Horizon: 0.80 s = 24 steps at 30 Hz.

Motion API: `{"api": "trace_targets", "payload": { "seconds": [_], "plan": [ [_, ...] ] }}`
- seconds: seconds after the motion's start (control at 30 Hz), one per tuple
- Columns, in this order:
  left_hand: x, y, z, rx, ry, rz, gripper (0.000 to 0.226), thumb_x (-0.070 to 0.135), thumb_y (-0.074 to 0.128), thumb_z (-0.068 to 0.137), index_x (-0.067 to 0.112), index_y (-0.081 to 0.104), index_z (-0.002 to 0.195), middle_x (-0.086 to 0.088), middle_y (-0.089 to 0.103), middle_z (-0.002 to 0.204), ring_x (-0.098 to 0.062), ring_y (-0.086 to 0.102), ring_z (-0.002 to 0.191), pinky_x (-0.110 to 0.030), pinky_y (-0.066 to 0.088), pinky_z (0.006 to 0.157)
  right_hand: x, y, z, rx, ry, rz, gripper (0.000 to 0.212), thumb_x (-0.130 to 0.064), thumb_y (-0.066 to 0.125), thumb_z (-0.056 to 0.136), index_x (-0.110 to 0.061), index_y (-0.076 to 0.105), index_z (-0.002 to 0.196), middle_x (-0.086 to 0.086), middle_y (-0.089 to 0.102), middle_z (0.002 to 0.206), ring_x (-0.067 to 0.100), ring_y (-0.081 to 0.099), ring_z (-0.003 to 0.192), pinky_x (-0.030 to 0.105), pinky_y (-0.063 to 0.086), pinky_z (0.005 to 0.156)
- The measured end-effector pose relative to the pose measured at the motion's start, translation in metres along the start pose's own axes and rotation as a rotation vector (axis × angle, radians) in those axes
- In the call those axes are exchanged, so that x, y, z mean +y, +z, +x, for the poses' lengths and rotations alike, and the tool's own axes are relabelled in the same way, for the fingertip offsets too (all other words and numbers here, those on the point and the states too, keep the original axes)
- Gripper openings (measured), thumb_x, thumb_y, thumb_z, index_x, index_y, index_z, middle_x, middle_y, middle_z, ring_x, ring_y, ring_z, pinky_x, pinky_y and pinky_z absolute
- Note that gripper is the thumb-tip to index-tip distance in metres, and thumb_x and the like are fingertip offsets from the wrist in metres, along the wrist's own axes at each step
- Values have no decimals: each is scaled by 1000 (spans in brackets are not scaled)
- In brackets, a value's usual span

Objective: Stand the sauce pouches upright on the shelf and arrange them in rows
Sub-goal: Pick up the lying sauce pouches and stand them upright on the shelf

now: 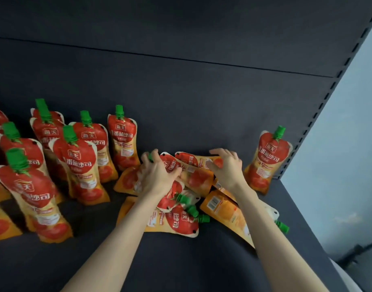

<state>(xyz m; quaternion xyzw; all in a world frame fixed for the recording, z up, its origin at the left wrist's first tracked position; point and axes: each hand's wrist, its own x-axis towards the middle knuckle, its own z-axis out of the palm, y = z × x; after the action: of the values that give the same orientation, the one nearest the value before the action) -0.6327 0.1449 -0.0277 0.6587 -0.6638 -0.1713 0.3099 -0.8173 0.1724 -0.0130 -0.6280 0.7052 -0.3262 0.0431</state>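
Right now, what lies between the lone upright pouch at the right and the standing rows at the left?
Head view: a heap of fallen red-and-orange sauce pouches, with both hands on it.

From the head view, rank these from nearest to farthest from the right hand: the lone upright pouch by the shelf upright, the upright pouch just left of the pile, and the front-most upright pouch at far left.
From the right hand:
1. Lone upright pouch, to its right by the slotted post.
2. Upright pouch left of the pile, beyond the left hand.
3. Front-most upright pouch, far left.

Dim, soft light; daylight glows at the right; edges bend wide-angle; near-left pouches slightly blurred.
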Motion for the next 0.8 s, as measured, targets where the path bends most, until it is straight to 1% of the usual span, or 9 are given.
{"api": "trace_targets", "payload": {
  "seconds": [0.17, 0.3, 0.37, 0.43, 0.53, 0.6, 0.7, 0.73, 0.8],
  "plan": [
    [4, -5, 12, -61, -105, -201, 107, 36, 84, 61, 13, 19, 143, -21, 29, 143, -38, 41, 126, -42, 43, 94, 7, 18, 14, -44, 25, -164, 37, -37, 58, 89, -25, 57, 124, 0, 51, 126, 25, 33, 123, 38, 11, 100],
    [4, -11, 15, -47, -114, -367, 115, 26, 88, 57, 18, 13, 145, -17, 34, 144, -34, 41, 129, -40, 40, 99, 10, 21, 22, -12, 82, -64, 17, -31, 59, 90, -26, 71, 101, 1, 55, 119, 27, 35, 115, 42, 18, 94],
    [3, -12, 20, -13, -61, -500, 116, 22, 88, 57, 25, 13, 145, -13, 42, 141, -29, 44, 128, -40, 37, 104, 13, 17, 23, 38, 124, 7, 17, -32, 61, 89, -24, 71, 100, -1, 57, 119, 28, 37, 115, 43, 21, 94],
    [6, -13, 26, 8, 10, -597, 115, 22, 89, 55, 35, 15, 141, -9, 55, 128, -23, 54, 118, -41, 42, 103, 17, 13, 24, 64, 158, 51, 23, -34, 61, 88, -22, 68, 107, 0, 57, 120, 29, 39, 117, 46, 24, 98],
    [19, -19, 36, 27, 113, -644, 98, 19, 87, 59, 31, 29, 137, 3, 61, 115, -10, 59, 103, -30, 49, 92, 26, 8, 24, 93, 187, 179, 24, -34, 60, 90, -20, 65, 109, 1, 58, 116, 28, 47, 115, 56, 33, 100],
    [29, -20, 42, 18, 192, -653, 74, 16, 84, 64, 24, 46, 127, 6, 61, 110, -5, 60, 97, -24, 51, 84, 28, 3, 23, 119, 213, 365, 23, -32, 59, 90, -17, 63, 108, 1, 60, 110, 25, 55, 109, 48, 45, 94],
    [36, -15, 54, -65, 290, -668, 48, 12, 80, 68, 28, 57, 107, 3, 64, 111, -11, 61, 103, -31, 54, 85, 28, -7, 20, 128, 242, 611, 20, -26, 55, 93, -11, 60, 106, 4, 63, 106, 20, 61, 102, 24, 51, 76],
    [36, -12, 57, -93, 302, -685, 45, 11, 80, 69, 28, 57, 104, 3, 64, 110, -12, 61, 103, -32, 55, 86, 28, -7, 19, 126, 246, 643, 19, -26, 54, 94, -11, 59, 105, 4, 64, 106, 20, 61, 102, 24, 51, 76],
    [37, -7, 61, -119, 298, -708, 43, 11, 79, 70, 23, 57, 105, 2, 64, 109, -11, 61, 103, -30, 54, 86, 30, -4, 16, 104, 249, 683, 16, -25, 52, 95, -13, 57, 102, 3, 64, 105, 18, 62, 102, 31, 54, 84]
  ]
}}
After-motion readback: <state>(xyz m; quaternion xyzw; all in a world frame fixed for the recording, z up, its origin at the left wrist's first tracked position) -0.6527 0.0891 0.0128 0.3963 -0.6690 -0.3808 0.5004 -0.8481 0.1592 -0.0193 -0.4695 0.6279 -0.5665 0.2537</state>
